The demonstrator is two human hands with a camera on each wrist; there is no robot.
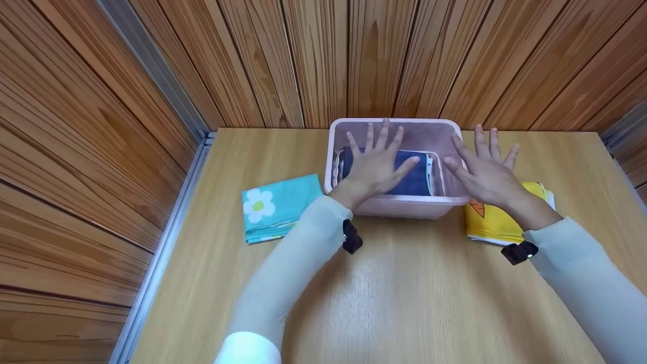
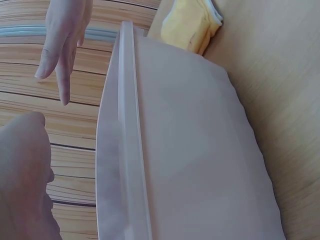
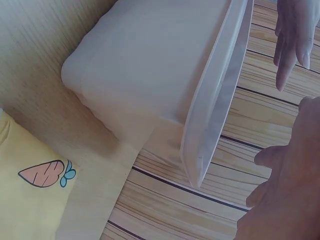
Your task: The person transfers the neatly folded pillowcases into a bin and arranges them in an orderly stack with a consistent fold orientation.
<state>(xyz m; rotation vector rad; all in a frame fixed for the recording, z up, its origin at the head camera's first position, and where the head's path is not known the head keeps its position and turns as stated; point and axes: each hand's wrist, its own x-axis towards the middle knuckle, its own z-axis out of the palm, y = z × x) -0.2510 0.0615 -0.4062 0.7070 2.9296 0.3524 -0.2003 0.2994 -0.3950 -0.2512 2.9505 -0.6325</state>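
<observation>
A pale pink plastic bin stands near the back of the table with a folded dark blue cloth lying inside it. Over the bin's opening my left hand is spread, fingers straight and holding nothing. My right hand hovers at the bin's right side, its fingers also spread, thumb overlapping the rim in the head view. Both wrist views show the bin's outer wall and its rim. Beneath my right wrist lies a folded yellow cloth with a carrot print.
Left of the bin lies a folded turquoise cloth with a white flower. Wood-plank walls close off the back and the left side. A metal rail runs along the table's left edge.
</observation>
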